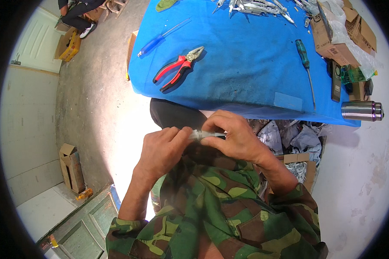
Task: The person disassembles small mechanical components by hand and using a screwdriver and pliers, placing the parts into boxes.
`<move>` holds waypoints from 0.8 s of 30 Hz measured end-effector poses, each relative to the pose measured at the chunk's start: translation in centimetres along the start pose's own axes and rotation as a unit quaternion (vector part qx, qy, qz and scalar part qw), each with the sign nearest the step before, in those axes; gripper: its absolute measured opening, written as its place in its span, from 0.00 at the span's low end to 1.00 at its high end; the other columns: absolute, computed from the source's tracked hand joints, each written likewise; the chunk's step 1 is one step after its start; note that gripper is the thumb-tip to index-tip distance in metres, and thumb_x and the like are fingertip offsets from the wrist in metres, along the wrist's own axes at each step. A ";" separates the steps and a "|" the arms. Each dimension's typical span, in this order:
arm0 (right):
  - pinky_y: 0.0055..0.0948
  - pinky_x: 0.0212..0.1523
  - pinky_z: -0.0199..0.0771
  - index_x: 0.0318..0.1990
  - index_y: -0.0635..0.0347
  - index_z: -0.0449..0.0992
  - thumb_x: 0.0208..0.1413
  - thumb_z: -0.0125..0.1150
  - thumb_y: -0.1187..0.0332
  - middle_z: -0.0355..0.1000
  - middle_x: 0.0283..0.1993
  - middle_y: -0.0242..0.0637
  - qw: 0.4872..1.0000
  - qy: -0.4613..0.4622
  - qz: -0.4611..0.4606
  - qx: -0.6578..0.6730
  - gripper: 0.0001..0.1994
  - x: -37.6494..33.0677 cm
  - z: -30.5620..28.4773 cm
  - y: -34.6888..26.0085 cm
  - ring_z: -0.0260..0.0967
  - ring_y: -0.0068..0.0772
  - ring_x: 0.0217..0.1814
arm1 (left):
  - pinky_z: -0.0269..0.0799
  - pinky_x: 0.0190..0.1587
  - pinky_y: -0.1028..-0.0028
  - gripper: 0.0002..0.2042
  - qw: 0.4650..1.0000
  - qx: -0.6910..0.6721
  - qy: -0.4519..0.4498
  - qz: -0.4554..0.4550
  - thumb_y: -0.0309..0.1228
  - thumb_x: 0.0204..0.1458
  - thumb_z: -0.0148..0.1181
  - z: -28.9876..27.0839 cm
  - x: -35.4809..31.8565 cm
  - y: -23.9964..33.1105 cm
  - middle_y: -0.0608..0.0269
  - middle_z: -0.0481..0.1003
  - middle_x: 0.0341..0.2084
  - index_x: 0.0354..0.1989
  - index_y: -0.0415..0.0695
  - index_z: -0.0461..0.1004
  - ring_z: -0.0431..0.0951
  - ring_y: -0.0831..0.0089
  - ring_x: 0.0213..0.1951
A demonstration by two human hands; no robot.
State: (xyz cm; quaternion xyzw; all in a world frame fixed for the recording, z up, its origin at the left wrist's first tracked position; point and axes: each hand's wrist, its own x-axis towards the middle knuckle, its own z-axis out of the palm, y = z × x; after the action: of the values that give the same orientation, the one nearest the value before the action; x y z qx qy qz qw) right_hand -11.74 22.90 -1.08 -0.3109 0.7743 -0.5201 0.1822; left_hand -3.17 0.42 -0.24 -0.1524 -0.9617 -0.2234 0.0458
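Observation:
Between my two hands, over my lap, is a small whitish, slender piece (197, 135) with a dark tip at its right end; its kind is hard to make out. The fingers of my left hand (165, 144) are closed on its left end. My right hand (234, 134) pinches the other end between thumb and fingers. Beyond them, on the blue-covered table (246, 73), lie combination pliers (177, 69) with red and black handles. A screwdriver with a clear blue handle (153, 44) rests farther left, and a green-handled screwdriver (305, 64) lies on the right.
Grey metal parts (259, 7) are heaped at the table's far edge. On the right stand an open cardboard box (333, 47) and a steel flask (362, 111). Bags of scrap (285, 138) sit below the table. Another person (80, 13) is seated at the far left.

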 end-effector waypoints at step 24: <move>0.40 0.48 0.75 0.57 0.61 0.75 0.47 0.77 0.70 0.73 0.43 0.43 0.998 0.046 -0.039 -0.012 0.27 -1.3 0.2 -1.5 0.73 0.47 0.48 | 0.75 0.29 0.69 0.20 0.992 0.009 0.092 0.087 0.23 0.42 0.69 -0.6 -0.7 -0.2 0.62 0.79 0.35 0.48 0.44 0.80 0.79 0.65 0.30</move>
State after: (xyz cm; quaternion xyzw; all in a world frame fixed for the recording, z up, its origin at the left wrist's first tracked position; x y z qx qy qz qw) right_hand -10.23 23.27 0.17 -0.3190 0.7754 -0.5312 0.1220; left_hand -2.58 -0.14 0.09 -0.2142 -0.9384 -0.2230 0.1543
